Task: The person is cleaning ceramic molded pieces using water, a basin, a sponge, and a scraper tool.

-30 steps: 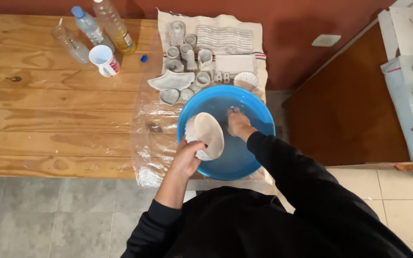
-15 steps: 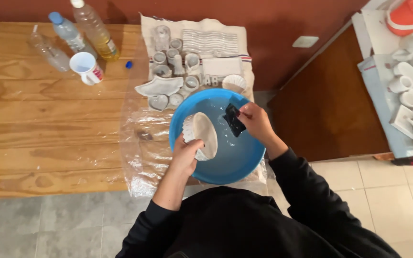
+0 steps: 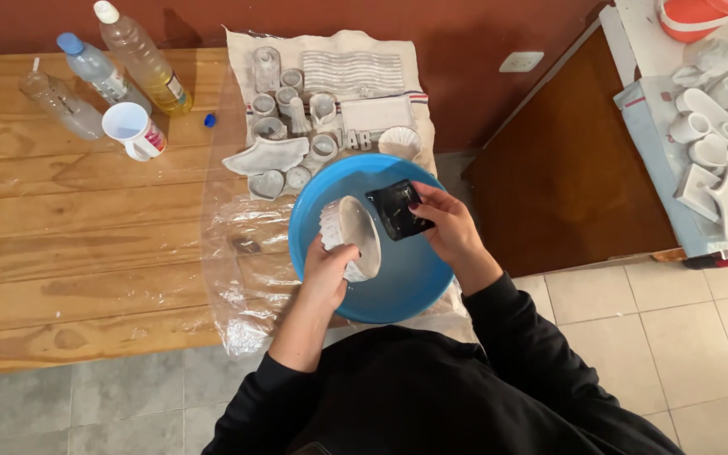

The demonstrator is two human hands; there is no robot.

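A blue basin [image 3: 398, 282] sits on clear plastic sheeting at the wooden table's right end. Over it my left hand [image 3: 328, 274] grips a white scalloped dish [image 3: 354, 234], tilted on edge with its hollow toward me. My right hand [image 3: 446, 227] holds a small black square sheet [image 3: 398, 211] just right of the dish, close to its rim. Whether the sheet touches the dish is unclear.
A cloth behind the basin carries several grey-white cast pieces [image 3: 297, 126]. Three plastic bottles [image 3: 132, 55] and a white measuring cup [image 3: 131, 131] stand at the back left. A side shelf [image 3: 718, 143] at the right holds more white pieces and an orange tub [image 3: 701, 15]. The tiled floor [image 3: 684, 337] lies below.
My right hand came up out of the basin with the black sheet and brought it beside the dish. The dish tilted more upright in my left hand.
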